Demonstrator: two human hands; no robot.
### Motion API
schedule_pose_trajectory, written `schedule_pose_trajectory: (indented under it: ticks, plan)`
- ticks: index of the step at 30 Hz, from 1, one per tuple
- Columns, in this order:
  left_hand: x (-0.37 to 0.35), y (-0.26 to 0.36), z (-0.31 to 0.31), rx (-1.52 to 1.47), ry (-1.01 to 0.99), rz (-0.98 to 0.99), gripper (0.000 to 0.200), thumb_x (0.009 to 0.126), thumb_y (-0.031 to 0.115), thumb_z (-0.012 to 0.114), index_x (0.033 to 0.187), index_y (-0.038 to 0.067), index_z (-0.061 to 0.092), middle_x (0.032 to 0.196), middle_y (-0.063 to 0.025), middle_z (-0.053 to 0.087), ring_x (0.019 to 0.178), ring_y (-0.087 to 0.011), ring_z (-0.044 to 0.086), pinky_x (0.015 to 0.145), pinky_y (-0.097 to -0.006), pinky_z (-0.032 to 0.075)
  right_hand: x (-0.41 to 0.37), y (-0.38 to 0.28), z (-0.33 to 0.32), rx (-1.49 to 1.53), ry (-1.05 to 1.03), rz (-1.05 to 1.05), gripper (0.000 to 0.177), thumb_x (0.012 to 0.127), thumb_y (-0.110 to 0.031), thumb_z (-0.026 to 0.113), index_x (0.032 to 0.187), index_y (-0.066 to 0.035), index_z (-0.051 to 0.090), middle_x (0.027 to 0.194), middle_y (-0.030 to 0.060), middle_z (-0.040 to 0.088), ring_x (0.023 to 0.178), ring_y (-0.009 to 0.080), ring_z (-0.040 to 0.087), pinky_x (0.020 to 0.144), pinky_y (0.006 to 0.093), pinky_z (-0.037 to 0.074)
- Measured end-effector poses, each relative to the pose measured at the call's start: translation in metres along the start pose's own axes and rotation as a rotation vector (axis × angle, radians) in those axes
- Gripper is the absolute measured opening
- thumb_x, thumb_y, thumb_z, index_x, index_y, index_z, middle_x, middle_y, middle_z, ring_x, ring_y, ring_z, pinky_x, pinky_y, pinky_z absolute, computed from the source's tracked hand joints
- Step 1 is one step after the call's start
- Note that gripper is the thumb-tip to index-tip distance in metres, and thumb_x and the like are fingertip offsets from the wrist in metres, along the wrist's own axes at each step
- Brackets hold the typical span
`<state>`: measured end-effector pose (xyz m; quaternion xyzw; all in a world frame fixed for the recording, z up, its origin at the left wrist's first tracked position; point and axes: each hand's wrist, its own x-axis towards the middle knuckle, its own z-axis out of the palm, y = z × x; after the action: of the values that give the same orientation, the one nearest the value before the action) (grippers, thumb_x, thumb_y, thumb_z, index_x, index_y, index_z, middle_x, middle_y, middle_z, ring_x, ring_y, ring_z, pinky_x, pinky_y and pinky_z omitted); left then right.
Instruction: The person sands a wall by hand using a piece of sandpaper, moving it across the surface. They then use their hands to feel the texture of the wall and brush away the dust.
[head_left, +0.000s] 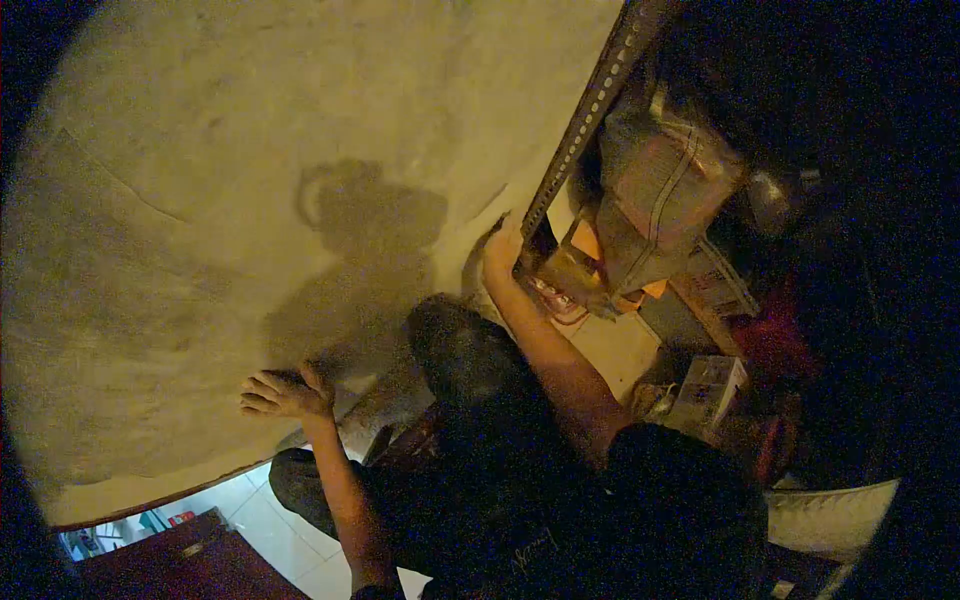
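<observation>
Left hand (pixel 288 393) spreads by the wall (pixel 200 250); right hand (pixel 502 252) meets the perforated post (pixel 595 95), grip unclear.

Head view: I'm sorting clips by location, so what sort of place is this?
Probably a dim storage corner: a metal post with a row of holes, like shelving, stands by a bare wall, with a box nearby.
</observation>
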<state>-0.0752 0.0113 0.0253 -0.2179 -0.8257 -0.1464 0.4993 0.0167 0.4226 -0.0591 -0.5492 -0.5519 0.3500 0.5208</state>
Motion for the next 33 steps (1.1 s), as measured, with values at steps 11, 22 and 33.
schedule_pose_trajectory:
  ticks: [11,22,33]
  plan:
    - [0.013,0.009,-0.007,-0.039,-0.013,0.014,0.081,0.091,0.052,0.049,0.150,0.005,0.020,0.156,-0.0215,0.009,0.140,-0.0513,0.004,0.108,-0.0692,0.002,-0.016,0.028,-0.009,-0.181,-0.329,-0.114,0.043,0.096,-0.017,0.037,0.133,0.003,0.046,0.137,0.0238,0.045,0.125,0.0365,0.044,0.107,0.0391,0.034]
    - [0.018,0.013,-0.011,-0.068,0.024,0.020,0.077,0.091,0.051,0.049,0.147,0.002,0.026,0.155,-0.0238,0.015,0.139,-0.0544,0.008,0.108,-0.0688,0.004,-0.017,-0.012,0.010,-0.005,-0.051,0.019,0.046,0.097,-0.021,0.041,0.137,0.001,0.042,0.126,0.0208,0.053,0.113,0.0357,0.051,0.091,0.0424,0.042]
    - [0.016,0.014,-0.007,0.013,0.070,0.016,0.080,0.091,0.057,0.047,0.146,0.003,0.027,0.152,-0.0266,0.022,0.137,-0.0549,0.013,0.108,-0.0679,0.009,0.001,-0.023,-0.015,0.030,-0.177,0.003,0.047,0.090,-0.014,0.047,0.132,0.007,0.044,0.138,0.0306,0.041,0.132,0.0433,0.035,0.112,0.0441,0.027]
